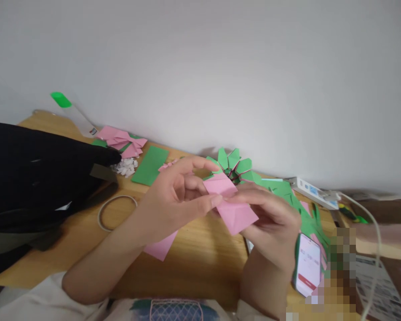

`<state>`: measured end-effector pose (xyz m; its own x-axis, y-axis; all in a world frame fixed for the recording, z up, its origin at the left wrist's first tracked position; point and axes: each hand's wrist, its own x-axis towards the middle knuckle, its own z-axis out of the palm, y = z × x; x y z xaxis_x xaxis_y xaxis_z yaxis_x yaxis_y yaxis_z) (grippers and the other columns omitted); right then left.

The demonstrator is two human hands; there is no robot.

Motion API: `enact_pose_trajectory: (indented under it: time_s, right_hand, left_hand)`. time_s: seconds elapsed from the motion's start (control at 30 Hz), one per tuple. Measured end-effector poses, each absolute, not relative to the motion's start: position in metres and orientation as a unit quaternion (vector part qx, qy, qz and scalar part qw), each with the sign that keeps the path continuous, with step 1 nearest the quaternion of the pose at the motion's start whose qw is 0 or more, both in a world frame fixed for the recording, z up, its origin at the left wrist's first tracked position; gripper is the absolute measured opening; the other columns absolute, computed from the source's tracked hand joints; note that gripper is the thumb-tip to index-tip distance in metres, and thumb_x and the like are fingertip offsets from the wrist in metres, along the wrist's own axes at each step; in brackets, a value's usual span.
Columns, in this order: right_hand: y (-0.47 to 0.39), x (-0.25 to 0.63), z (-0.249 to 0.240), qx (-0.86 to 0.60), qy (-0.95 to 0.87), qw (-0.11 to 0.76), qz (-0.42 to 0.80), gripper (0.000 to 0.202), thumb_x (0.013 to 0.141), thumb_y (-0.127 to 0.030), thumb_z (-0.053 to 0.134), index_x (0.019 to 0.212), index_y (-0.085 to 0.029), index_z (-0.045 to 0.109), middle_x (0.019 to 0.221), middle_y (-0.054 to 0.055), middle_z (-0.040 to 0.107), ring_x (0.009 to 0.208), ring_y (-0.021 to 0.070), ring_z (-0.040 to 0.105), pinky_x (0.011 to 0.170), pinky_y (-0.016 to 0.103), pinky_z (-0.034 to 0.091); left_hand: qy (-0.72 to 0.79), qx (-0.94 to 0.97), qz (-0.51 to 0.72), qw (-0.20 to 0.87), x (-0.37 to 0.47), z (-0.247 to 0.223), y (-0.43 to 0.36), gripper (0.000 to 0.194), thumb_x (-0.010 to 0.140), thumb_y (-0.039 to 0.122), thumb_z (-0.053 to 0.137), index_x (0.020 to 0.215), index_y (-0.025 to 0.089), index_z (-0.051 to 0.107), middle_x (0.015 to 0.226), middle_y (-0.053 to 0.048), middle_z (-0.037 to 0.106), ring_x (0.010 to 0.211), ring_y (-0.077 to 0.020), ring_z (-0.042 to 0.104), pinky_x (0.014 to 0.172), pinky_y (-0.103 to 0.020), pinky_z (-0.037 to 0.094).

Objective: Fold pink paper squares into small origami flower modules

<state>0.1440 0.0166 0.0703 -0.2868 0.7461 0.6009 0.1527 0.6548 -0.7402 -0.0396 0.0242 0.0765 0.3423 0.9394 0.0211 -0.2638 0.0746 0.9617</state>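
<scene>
Between my two hands, above the wooden table (194,263), is a strip of pink paper (235,216) with creases across it, pinched narrow at its middle. My left hand (177,191) grips its left side, thumb in front near the middle and index finger at the upper end. My right hand (270,209) pinches it from the right, close to the narrow part; some of its fingers are hidden behind the paper. Another flat pink piece (162,247) lies on the table, partly under my left forearm. Behind my hands stands a folded green paper flower (234,160).
At left are a black bag (36,178), a beige ring (103,216), white paper scraps (126,167), folded pink papers (123,140) and a green sheet (150,165). On the right lie green strips (284,189), a lit phone (308,265) and a power strip (314,192) with a cable.
</scene>
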Motion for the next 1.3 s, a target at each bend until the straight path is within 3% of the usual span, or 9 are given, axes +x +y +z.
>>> enact_pose_trajectory:
  time_s: [0.3, 0.5, 0.7, 0.97, 1.13, 1.3]
  right_hand:
    - [0.021, 0.151, 0.071, -0.284, -0.77, 0.486, 0.301, 0.032, 0.077, -0.005, 0.07, 0.103, -0.024, 0.072, 0.087, 0.002, 0.075, 0.075, 0.0155, 0.068, 0.064, 0.029, 0.053]
    - [0.023, 0.153, 0.072, -0.257, -0.767, 0.481, 0.339, 0.026, 0.079, -0.01, 0.071, 0.101, -0.024, 0.073, 0.085, 0.003, 0.076, 0.077, 0.016, 0.069, 0.065, 0.029, 0.056]
    - [0.02, 0.152, 0.068, -0.267, -0.739, 0.497, 0.368, 0.03, 0.077, -0.007, 0.072, 0.102, -0.024, 0.074, 0.087, 0.002, 0.077, 0.077, 0.016, 0.07, 0.069, 0.03, 0.057]
    - [0.019, 0.15, 0.066, -0.324, -0.67, 0.515, 0.426, 0.03, 0.07, -0.016, 0.081, 0.098, -0.027, 0.074, 0.087, -0.001, 0.077, 0.076, 0.0125, 0.073, 0.068, 0.022, 0.06]
    - [0.02, 0.148, 0.067, -0.345, -0.655, 0.527, 0.417, 0.023, 0.067, -0.019, 0.084, 0.088, -0.025, 0.075, 0.075, -0.002, 0.076, 0.064, 0.0113, 0.071, 0.061, 0.02, 0.059]
    - [0.02, 0.145, 0.069, -0.355, -0.647, 0.531, 0.417, 0.019, 0.067, -0.016, 0.083, 0.081, -0.024, 0.074, 0.07, -0.002, 0.075, 0.062, 0.0107, 0.069, 0.058, 0.019, 0.057]
  left_hand:
    - [0.343, 0.537, 0.458, 0.62, -0.043, 0.074, 0.023, 0.021, 0.081, 0.024, 0.07, 0.1, 0.026, 0.063, 0.069, 0.003, 0.068, 0.064, -0.0122, 0.064, 0.055, -0.018, 0.047]
    - [0.36, 0.564, 0.459, 0.585, -0.043, 0.074, 0.022, 0.018, 0.077, 0.013, 0.068, 0.09, 0.025, 0.067, 0.077, 0.004, 0.067, 0.064, -0.0099, 0.063, 0.058, -0.018, 0.051]
    - [0.37, 0.615, 0.454, 0.528, -0.041, 0.08, 0.022, 0.007, 0.079, 0.016, 0.065, 0.075, 0.022, 0.065, 0.069, 0.003, 0.066, 0.066, -0.0121, 0.064, 0.058, -0.019, 0.049]
    - [0.387, 0.678, 0.439, 0.445, -0.042, 0.082, 0.022, 0.012, 0.081, 0.011, 0.062, 0.077, 0.021, 0.066, 0.072, 0.004, 0.07, 0.067, -0.0106, 0.064, 0.06, -0.019, 0.048]
    - [0.384, 0.688, 0.426, 0.444, -0.042, 0.083, 0.022, 0.012, 0.081, 0.01, 0.063, 0.077, 0.021, 0.067, 0.074, 0.006, 0.071, 0.067, -0.0087, 0.064, 0.06, -0.017, 0.047]
    - [0.387, 0.695, 0.426, 0.431, -0.042, 0.083, 0.022, 0.014, 0.08, 0.008, 0.062, 0.077, 0.021, 0.066, 0.072, 0.007, 0.07, 0.066, -0.0086, 0.064, 0.062, -0.017, 0.047]
